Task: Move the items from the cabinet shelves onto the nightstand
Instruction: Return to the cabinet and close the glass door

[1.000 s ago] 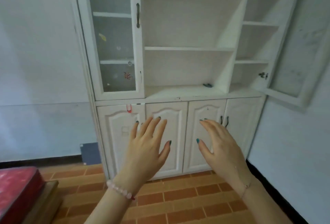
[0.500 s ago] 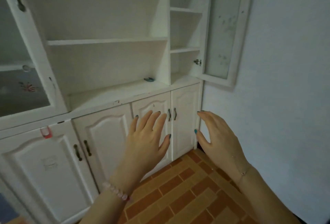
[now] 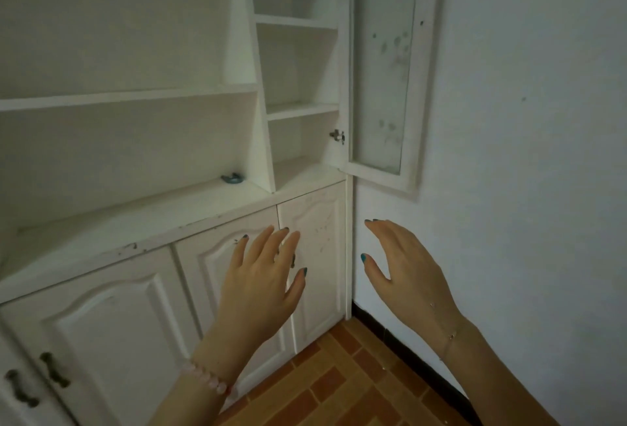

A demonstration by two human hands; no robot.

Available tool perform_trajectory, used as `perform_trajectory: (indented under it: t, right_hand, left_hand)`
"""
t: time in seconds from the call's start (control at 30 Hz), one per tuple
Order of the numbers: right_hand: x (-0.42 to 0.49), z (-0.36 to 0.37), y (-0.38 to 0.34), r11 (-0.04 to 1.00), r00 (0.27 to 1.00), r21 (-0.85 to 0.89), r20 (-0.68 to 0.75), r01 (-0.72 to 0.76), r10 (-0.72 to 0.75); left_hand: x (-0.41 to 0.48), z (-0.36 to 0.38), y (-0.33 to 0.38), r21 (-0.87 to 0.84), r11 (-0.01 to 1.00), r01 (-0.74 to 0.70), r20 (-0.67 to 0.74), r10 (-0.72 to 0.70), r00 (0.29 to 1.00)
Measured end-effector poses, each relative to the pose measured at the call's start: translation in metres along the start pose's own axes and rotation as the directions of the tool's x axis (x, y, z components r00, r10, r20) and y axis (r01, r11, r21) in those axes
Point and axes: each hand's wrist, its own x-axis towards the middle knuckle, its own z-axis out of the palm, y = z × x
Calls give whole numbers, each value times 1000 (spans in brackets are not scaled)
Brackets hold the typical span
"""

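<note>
Hovering: left hand (image 3: 261, 286) grip spread, empty | right hand (image 3: 407, 273) grip spread, empty (before cabinet (image 3: 135, 215))

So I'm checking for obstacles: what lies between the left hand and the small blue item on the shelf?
In the head view, only bare white shelf ledge lies between the left hand and the small blue item; both hands are open and empty.
</note>
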Motion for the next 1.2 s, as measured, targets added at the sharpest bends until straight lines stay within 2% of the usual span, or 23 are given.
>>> perform_trajectory:
  t: [0.2,0.43,0.77,0.9,1.03,1.2]
  right_hand:
    - [36,29,66,1000,998,-2,56,-13,13]
    - [65,64,127,999,999,-40,18,-28,29]
    - [212,93,185,991,998,-137,-61,7,-16]
    - [283,97,207,997,989,-74,-145,10,-20]
    - [343,94,236,986,980,143,-164,-86,109]
    - [412,79,278,976,952,179,-254,-127,171]
  left_hand:
    - [54,52,21,-12,1000,-1,13,2,1000]
    - [110,110,24,-32,999,-27,9,28,1000]
    - [259,172,4,-76,990,-119,-164,105,981]
    - [320,187,-11,-82,983,-162,-229,139,963]
    - [377,199,-17,-78,974,-212,-261,185,948]
    - [427,210,-13,-62,964,-257,-273,231,934]
